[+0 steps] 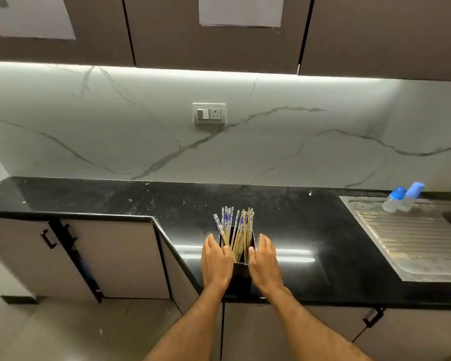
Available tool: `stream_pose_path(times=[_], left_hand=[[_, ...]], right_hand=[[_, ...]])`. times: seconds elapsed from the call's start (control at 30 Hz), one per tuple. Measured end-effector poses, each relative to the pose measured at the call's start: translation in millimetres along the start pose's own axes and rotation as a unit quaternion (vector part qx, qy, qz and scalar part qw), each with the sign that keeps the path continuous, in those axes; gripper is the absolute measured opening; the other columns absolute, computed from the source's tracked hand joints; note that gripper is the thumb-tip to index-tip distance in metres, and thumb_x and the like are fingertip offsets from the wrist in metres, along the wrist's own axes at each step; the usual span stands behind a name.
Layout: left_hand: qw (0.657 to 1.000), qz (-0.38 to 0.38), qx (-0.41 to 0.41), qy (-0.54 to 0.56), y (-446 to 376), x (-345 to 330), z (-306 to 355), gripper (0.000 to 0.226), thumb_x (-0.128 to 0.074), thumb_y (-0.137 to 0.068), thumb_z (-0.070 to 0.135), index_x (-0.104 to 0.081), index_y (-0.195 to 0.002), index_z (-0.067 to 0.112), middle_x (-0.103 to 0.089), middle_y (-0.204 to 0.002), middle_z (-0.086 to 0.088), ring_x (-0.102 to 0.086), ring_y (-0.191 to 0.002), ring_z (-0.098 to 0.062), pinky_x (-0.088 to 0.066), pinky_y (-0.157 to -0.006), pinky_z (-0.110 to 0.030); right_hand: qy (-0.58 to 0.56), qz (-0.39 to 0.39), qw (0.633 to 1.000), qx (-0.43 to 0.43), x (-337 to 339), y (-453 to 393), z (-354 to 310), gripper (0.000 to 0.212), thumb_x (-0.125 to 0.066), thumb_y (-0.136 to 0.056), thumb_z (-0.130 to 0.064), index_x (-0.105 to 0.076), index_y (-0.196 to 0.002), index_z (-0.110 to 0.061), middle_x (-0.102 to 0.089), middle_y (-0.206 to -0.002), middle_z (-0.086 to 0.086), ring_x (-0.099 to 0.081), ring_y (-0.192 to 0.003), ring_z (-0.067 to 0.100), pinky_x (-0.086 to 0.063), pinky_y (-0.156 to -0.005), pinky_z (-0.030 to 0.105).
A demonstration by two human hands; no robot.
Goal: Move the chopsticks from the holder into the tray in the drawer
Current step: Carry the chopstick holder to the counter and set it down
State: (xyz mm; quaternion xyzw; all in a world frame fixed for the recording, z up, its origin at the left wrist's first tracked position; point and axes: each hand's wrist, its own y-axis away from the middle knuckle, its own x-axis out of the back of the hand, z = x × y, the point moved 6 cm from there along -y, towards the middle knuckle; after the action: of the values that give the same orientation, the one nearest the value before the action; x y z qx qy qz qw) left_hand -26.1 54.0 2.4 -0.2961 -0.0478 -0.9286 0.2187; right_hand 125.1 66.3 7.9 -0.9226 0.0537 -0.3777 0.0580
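Black rectangular holder [241, 274] sits low centre on the glossy black desk [310, 230], bamboo chopsticks with blue-white tops [236, 230] poking out. Left hand [216, 264] and right hand [264, 264] press its sides, fingers [264, 243] straight, the chopsticks right between them.

Home kitchen: sink [412, 238], cabinets [115, 256].

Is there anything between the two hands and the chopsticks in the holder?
Nothing visible. The left hand and right hand flank the black holder, and the chopsticks stick out above it, uncovered. No open drawer or tray is in view.
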Motion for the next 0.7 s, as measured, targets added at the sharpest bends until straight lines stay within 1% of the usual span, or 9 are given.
stream_pose_path(times=[0.07, 0.13, 0.23, 0.3, 0.37, 0.43, 0.5, 0.6, 0.7], left_hand=[[0.998, -0.022, 0.044, 0.031, -4, -8, -7, 0.062, -0.047, -0.100, 0.024, -0.027, -0.156, 0.009, -0.037, -0.158, -0.009, -0.035, -0.146, -0.024, -0.031, -0.118, -0.041], [0.995, -0.043, 0.072, 0.045, -5, -16, -13, 0.053, -0.048, -0.099, 0.020, -0.036, -0.150, 0.010, -0.047, -0.148, -0.009, -0.044, -0.136, -0.024, -0.038, -0.111, -0.040], [0.991, -0.061, 0.091, 0.075, -7, -25, -22, 0.040, -0.047, -0.098, 0.010, -0.048, -0.138, 0.012, -0.056, -0.131, -0.006, -0.053, -0.126, -0.023, -0.044, -0.101, -0.037], [0.989, -0.066, 0.090, 0.097, -9, -29, -27, 0.031, -0.044, -0.098, 0.009, -0.055, -0.128, 0.012, -0.060, -0.121, -0.006, -0.058, -0.117, -0.024, -0.048, -0.094, -0.035], [0.987, -0.064, 0.086, 0.120, -9, -31, -31, 0.027, -0.042, -0.101, 0.012, -0.059, -0.122, 0.014, -0.063, -0.115, -0.005, -0.060, -0.109, -0.020, -0.046, -0.085, -0.028], [0.985, -0.054, 0.076, 0.144, -8, -31, -30, 0.028, -0.038, -0.104, 0.014, -0.061, -0.121, 0.016, -0.065, -0.111, -0.003, -0.060, -0.102, -0.015, -0.043, -0.078, -0.021], [0.985, -0.044, 0.070, 0.152, -7, -31, -30, 0.031, -0.035, -0.106, 0.015, -0.061, -0.121, 0.015, -0.065, -0.111, -0.003, -0.059, -0.101, -0.014, -0.043, -0.080, -0.021], [0.984, -0.038, 0.066, 0.159, -2, -31, -32, 0.031, -0.032, -0.107, 0.015, -0.061, -0.120, 0.013, -0.066, -0.110, -0.004, -0.061, -0.101, -0.015, -0.047, -0.086, -0.026], [0.984, -0.031, 0.068, 0.162, 4, -25, -39, 0.032, -0.031, -0.107, 0.015, -0.061, -0.116, 0.011, -0.067, -0.107, -0.005, -0.062, -0.100, -0.016, -0.047, -0.078, -0.021]], right_hand=[[-0.036, -0.002, 0.999, -0.031, -6, -4, 6, 0.049, -0.042, -0.104, -0.025, -0.032, -0.151, -0.011, -0.039, -0.153, 0.006, -0.038, -0.139, 0.018, -0.032, -0.113, 0.030], [-0.055, -0.021, 0.997, -0.054, -16, -3, 12, 0.046, -0.042, -0.103, -0.022, -0.036, -0.148, -0.013, -0.044, -0.147, 0.004, -0.042, -0.131, 0.015, -0.033, -0.109, 0.029], [-0.084, -0.037, 0.993, -0.076, -26, -5, 24, 0.033, -0.042, -0.100, -0.016, -0.048, -0.133, -0.017, -0.053, -0.128, 0.001, -0.052, -0.120, 0.017, -0.043, -0.098, 0.030], [-0.108, -0.048, 0.990, -0.079, -31, -6, 29, 0.030, -0.040, -0.100, -0.013, -0.053, -0.126, -0.018, -0.057, -0.122, 0.000, -0.056, -0.114, 0.017, -0.049, -0.098, 0.037], [-0.142, -0.052, 0.985, -0.078, -35, -4, 31, 0.031, -0.039, -0.100, -0.009, -0.057, -0.123, -0.019, -0.062, -0.118, 0.000, -0.059, -0.109, 0.013, -0.052, -0.100, 0.041], [-0.181, -0.045, 0.980, -0.075, -38, -3, 28, 0.037, -0.037, -0.100, -0.005, -0.060, -0.126, -0.018, -0.065, -0.118, 0.000, -0.061, -0.110, 0.011, -0.053, -0.100, 0.035], [-0.211, -0.030, 0.974, -0.079, -39, -3, 27, 0.041, -0.036, -0.099, -0.002, -0.061, -0.128, -0.017, -0.067, -0.119, 0.000, -0.063, -0.111, 0.009, -0.052, -0.098, 0.029], [-0.236, -0.018, 0.968, -0.083, -41, 2, 26, 0.042, -0.033, -0.101, -0.002, -0.063, -0.125, -0.017, -0.069, -0.115, -0.001, -0.065, -0.108, 0.008, -0.055, -0.094, 0.028], [-0.246, -0.013, 0.966, -0.079, -44, 11, 22, 0.043, -0.032, -0.101, 0.000, -0.063, -0.125, -0.017, -0.070, -0.114, -0.002, -0.066, -0.108, 0.009, -0.056, -0.093, 0.027]])
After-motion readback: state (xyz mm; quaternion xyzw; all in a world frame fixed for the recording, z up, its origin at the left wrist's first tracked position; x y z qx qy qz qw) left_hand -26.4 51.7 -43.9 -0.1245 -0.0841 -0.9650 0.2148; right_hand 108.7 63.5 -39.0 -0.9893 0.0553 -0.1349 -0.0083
